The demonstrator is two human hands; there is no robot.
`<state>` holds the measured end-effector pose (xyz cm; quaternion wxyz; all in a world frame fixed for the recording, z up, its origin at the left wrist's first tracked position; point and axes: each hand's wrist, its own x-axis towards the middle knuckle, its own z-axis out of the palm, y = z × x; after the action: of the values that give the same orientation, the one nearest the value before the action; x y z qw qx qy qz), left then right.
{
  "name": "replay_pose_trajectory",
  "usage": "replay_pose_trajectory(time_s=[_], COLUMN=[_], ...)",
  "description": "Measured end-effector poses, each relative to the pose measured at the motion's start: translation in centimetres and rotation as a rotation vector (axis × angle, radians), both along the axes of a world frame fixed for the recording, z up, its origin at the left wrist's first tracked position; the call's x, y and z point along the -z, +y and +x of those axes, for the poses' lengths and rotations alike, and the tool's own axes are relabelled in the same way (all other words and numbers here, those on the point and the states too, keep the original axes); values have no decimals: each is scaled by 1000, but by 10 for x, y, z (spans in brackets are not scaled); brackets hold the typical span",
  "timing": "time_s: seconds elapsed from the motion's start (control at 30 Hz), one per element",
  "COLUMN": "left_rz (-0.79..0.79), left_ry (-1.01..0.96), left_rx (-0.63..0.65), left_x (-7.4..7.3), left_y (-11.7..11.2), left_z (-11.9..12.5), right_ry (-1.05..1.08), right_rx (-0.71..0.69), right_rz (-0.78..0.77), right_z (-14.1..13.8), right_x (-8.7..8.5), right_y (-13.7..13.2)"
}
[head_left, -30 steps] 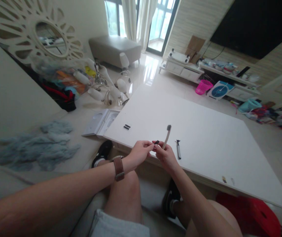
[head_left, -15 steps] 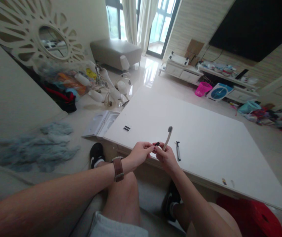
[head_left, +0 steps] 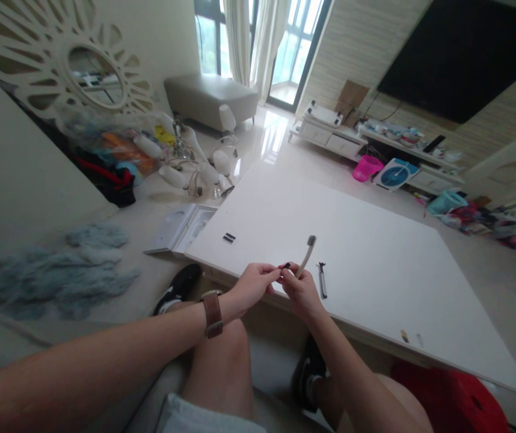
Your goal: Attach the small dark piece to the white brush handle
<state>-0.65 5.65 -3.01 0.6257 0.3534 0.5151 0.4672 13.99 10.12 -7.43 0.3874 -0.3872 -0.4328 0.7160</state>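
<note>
In the head view, my right hand (head_left: 302,291) is closed around a pale toothbrush (head_left: 305,258), its grey bristle end pointing up and away. My left hand (head_left: 257,282), below a brown watch strap, has its fingers pinched against the right fingertips. A small black piece (head_left: 286,266) shows between the two hands; its kind is too small to make out. Both hands are over the near edge of a white table (head_left: 366,252). Just right of them lies a slim grey tool with a black T-shaped head, like a razor (head_left: 323,280).
Small black strips (head_left: 229,238) lie on the table's left part, and two tiny items, one a yellow-and-dark piece (head_left: 404,335), near its front right edge. An open white box (head_left: 181,228) is beside the table. A red object (head_left: 456,397) sits below right.
The view has shifted slightly. Both hands keep nearly the same pose at the small black piece, and the toothbrush stays in the right hand. My left foot has shifted a little.
</note>
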Motion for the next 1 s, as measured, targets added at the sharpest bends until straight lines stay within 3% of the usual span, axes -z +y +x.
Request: replay_pose_trajectory(time_s=[0.23,0.67,1.0], left_rz=[-17,-15,29], left_ry=[-26,-53,-5], left_rx=[64,-13,32], left_x=[2,-4,-6], left_y=[-1,1,-1], left_z=[0,3,1], right_ry=[-17,32,16], right_rx=[51,29,32], right_rz=[-12,-53,-59], right_z=[1,-5,0], right_x=[-1,-14,-7], right_y=[-3,-6,-4])
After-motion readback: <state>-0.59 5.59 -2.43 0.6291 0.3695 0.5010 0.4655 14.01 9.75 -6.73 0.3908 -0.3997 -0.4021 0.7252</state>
